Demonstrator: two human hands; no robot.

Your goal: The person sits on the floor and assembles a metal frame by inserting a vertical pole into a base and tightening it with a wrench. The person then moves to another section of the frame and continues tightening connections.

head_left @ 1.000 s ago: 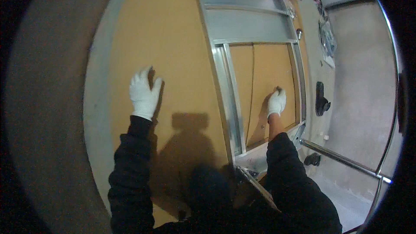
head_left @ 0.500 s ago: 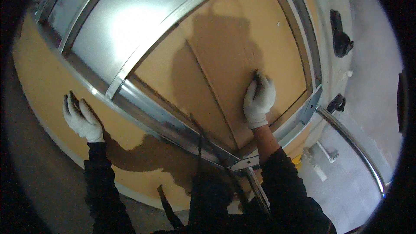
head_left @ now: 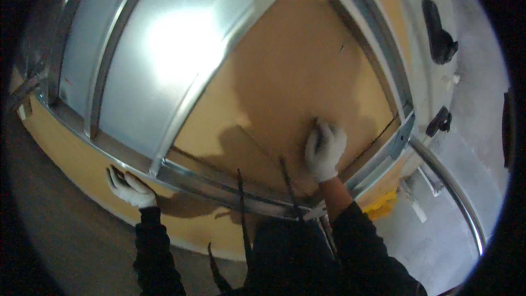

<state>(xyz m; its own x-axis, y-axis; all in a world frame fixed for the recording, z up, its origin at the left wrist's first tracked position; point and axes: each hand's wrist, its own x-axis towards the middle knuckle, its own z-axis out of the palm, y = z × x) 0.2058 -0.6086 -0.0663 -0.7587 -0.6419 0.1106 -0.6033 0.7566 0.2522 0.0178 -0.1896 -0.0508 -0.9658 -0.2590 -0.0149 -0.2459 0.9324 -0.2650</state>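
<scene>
My right hand (head_left: 327, 152), in a white glove, is over a tan board (head_left: 205, 137) set within a metal frame. Its fingers are curled together, with dark patches at the fingertips; what they hold, if anything, cannot be made out. At the left my gloved left hand (head_left: 133, 189) is open, fingers apart, by the frame's lower rail (head_left: 213, 188) and over a tan strip (head_left: 82, 170). Nothing shows in it. A broad shadow covers much of the board around my right hand.
Shiny silver sheet (head_left: 131, 77) fills the frame's left bays, divided by metal bars (head_left: 189, 98). A chrome tube (head_left: 452, 186) curves along the right, near black fittings (head_left: 438, 38) and a yellow item (head_left: 382, 205). Dark straps (head_left: 241, 208) hang near my body.
My view has shifted and come nearer the board. My left hand now appears farther right and lower, closer to the lower rail. My right hand is lower in view, its fingers still curled.
</scene>
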